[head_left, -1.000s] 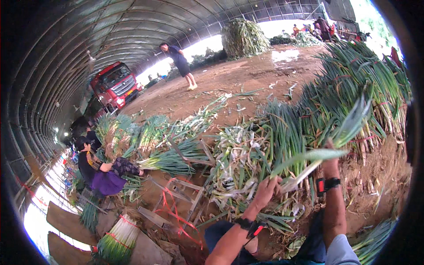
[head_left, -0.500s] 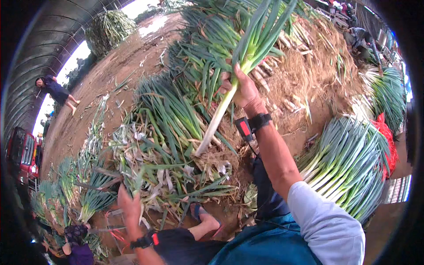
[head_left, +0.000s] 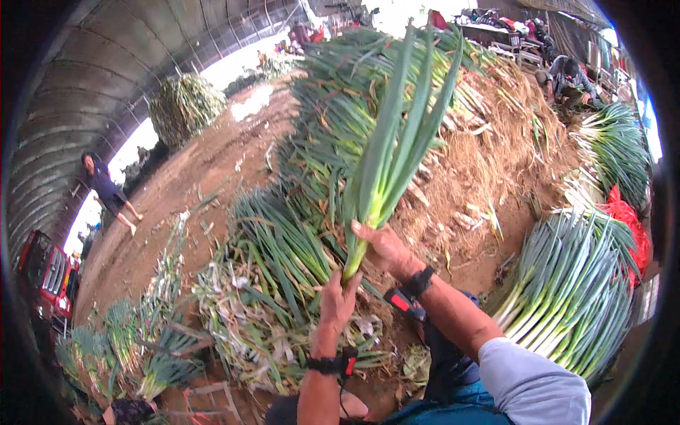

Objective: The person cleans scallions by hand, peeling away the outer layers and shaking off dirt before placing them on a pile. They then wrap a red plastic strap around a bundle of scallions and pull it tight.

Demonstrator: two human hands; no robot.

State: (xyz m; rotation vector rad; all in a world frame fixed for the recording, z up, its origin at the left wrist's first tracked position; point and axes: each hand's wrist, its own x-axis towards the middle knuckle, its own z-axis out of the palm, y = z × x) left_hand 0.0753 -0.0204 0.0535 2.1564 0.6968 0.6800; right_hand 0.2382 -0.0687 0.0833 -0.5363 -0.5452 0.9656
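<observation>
A long green onion (head_left: 377, 197) stands upright in front of me, its green leaves fanned out toward the top. My right hand (head_left: 386, 251) is closed round its stem just below where the leaves split. Lower on the same stem my left hand (head_left: 336, 301) has its fingers wrapped round, hiding the root end. Under both hands lies a heap of stripped leaves and peelings (head_left: 244, 319). A bunch of green onions (head_left: 280, 244) rests just beyond the left hand.
A large pile of green onions (head_left: 333, 106) stretches ahead, roots facing right. Cleaned green onions (head_left: 567, 290) lie at my right beside a red net bag (head_left: 627, 223). Smaller bunches (head_left: 120, 333) sit at left. One person (head_left: 106, 184) stands far left; another (head_left: 570, 78) crouches far right.
My left hand has come up from the peelings at lower left and taken hold of the stem. My right hand has come lower, and the green onion has turned more upright.
</observation>
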